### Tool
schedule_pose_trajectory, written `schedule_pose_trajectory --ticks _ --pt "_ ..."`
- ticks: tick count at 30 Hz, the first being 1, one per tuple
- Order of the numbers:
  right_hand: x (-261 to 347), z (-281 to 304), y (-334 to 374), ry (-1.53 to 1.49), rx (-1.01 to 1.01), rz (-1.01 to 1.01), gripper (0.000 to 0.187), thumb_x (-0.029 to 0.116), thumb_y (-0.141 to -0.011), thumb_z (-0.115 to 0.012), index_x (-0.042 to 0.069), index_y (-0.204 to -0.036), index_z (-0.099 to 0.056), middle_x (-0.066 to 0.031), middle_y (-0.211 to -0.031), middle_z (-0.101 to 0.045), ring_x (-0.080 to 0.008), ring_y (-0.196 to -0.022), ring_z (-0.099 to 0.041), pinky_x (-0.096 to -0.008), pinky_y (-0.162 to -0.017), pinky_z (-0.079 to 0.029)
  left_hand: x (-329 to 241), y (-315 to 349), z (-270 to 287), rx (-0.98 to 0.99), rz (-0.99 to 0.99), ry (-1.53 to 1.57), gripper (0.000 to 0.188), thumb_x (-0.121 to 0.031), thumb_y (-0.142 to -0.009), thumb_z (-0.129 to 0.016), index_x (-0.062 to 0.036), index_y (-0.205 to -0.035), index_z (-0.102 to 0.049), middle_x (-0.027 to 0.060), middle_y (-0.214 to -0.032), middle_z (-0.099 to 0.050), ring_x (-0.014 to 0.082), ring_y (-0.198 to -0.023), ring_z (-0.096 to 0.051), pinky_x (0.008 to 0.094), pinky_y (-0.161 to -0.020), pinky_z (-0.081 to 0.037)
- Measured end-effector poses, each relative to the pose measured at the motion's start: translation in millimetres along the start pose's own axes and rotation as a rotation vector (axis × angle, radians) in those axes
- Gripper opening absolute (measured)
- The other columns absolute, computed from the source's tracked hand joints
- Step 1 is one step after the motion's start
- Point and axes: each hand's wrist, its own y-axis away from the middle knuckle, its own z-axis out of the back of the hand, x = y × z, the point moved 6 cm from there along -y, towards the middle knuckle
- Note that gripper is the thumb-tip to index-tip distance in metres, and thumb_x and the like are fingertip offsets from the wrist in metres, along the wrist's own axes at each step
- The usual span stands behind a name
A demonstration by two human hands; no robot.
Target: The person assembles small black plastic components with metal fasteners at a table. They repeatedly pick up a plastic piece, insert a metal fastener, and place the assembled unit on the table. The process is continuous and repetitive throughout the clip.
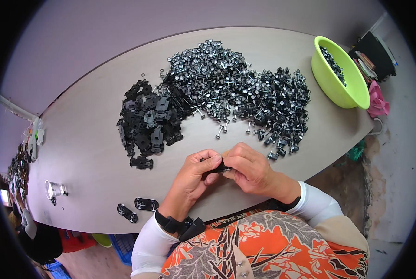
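My left hand (pixel 200 171) is closed on a black plastic toy-car chassis (pixel 213 168) above the front of the table. At its right end, the fingers of my right hand (pixel 248 168) pinch together against it; they hide what else they hold, if anything. Beyond my hands spreads a big heap of small wheel-and-axle pieces (pixel 212 74), silver and black. Left of that heap lies a pile of black chassis (pixel 154 122), with a single chassis (pixel 142 162) at its near edge. Two chassis with wheels, one (pixel 146 204) beside the other (pixel 127 213), lie left of my left forearm.
Small black clip-like parts (pixel 282 111) form the right side of the heap. A lime-green basin (pixel 340 88) holding more parts stands at the far right edge. A clear cup (pixel 55 189) stands at the left. Another person's arm (pixel 27 223) shows at the far left.
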Motion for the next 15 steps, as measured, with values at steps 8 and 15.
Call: schedule_pose_trajectory --ticks 8,15 --pt "0.3 0.7 7.1 -0.040 0.009 0.022 0.033 -0.002 -0.068 -0.074 0.004 -0.095 -0.056 -0.0080 -0.089 -0.056 -0.0274 -0.079 -0.056 -0.0352 -0.066 -0.048 8.1 2.5 -6.2 0.064 0.024 0.089 0.015 -0.017 -0.091 -0.065 -0.0051 -0.082 -0.059 0.0032 -0.074 -0.060 0.0057 -0.046 -0.040 0.0187 -0.043 -0.032" --pt "-0.2 4.5 2.4 -0.026 -0.051 -0.076 0.032 0.000 -0.067 -0.077 0.002 -0.093 -0.059 -0.0111 -0.088 -0.058 -0.0280 -0.077 -0.059 -0.0352 -0.066 -0.049 -0.1 1.6 -4.3 -0.036 -0.064 -0.168 0.014 -0.016 -0.091 -0.064 -0.0035 -0.088 -0.060 0.0041 -0.075 -0.061 0.0087 -0.048 -0.050 0.0198 -0.044 -0.039"
